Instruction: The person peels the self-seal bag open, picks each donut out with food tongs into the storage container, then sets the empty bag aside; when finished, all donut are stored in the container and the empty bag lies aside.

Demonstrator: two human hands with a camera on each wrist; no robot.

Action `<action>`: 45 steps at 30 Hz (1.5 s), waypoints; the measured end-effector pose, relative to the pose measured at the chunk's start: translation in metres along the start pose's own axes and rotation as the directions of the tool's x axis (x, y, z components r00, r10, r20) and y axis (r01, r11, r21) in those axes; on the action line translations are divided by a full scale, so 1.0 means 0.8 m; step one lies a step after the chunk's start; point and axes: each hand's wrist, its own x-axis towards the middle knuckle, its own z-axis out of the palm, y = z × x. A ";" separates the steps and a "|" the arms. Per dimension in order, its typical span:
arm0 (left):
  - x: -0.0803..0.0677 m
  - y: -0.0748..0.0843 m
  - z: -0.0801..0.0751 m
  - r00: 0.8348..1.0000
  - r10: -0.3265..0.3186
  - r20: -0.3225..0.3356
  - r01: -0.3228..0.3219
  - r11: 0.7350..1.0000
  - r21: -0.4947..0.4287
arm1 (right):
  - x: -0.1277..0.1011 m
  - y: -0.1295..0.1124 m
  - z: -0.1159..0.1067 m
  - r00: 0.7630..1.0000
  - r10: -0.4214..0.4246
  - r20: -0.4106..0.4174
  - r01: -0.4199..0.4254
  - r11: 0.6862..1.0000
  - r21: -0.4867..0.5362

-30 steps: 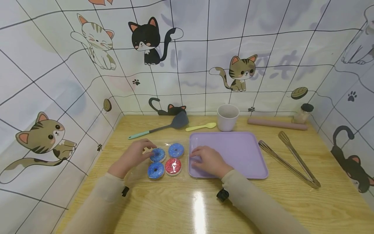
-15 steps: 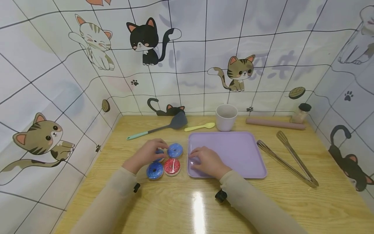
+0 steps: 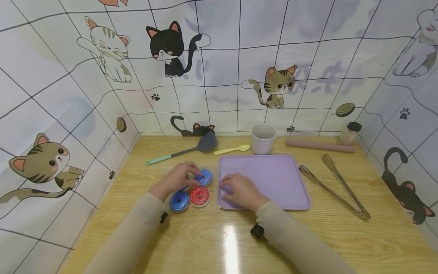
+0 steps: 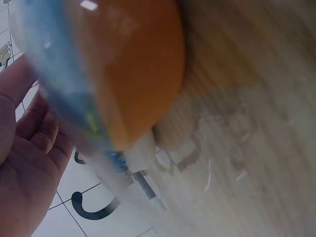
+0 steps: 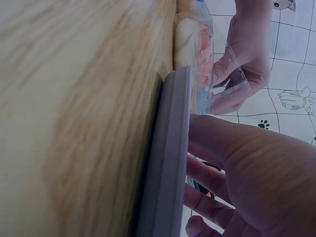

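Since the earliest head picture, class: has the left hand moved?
Yes. The left hand has slid right across the doughnut pack, toward the purple tray.

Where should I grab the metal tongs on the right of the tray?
Take the tongs near the joined end, closest to you, coming from above with the right hand. They lie flat on the table, arms splayed toward the wall, so the near end is narrow enough to pinch.

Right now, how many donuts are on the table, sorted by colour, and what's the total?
Blue donuts: 3, one at the back, one at the front, one mostly hidden under the left hand
Red donut: 1
Total: 4
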 end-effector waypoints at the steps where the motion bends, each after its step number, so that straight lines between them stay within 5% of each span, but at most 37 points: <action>1: 0.001 0.000 0.001 1.000 -0.001 0.000 0.001 1.000 0.000 | 0.000 -0.001 0.000 1.000 -0.001 0.001 0.001 1.000 0.005; 23: 0.013 -0.007 0.003 1.000 -0.023 0.003 0.023 0.999 -0.045 | -0.004 -0.001 0.001 1.000 -0.013 -0.022 0.013 1.000 0.011; 29: 0.014 -0.004 0.005 0.998 -0.062 0.017 0.062 0.998 0.013 | -0.006 -0.003 0.000 1.000 -0.005 -0.020 0.005 1.000 0.019; 37: 0.014 0.001 0.011 1.000 -0.019 0.016 0.015 0.977 0.212 | -0.006 -0.005 -0.001 1.000 -0.006 -0.026 0.006 1.000 0.002; 45: 0.001 0.002 0.007 0.999 0.009 -0.040 -0.001 0.980 0.200 | -0.006 -0.006 0.000 1.000 -0.015 -0.025 0.016 1.000 0.020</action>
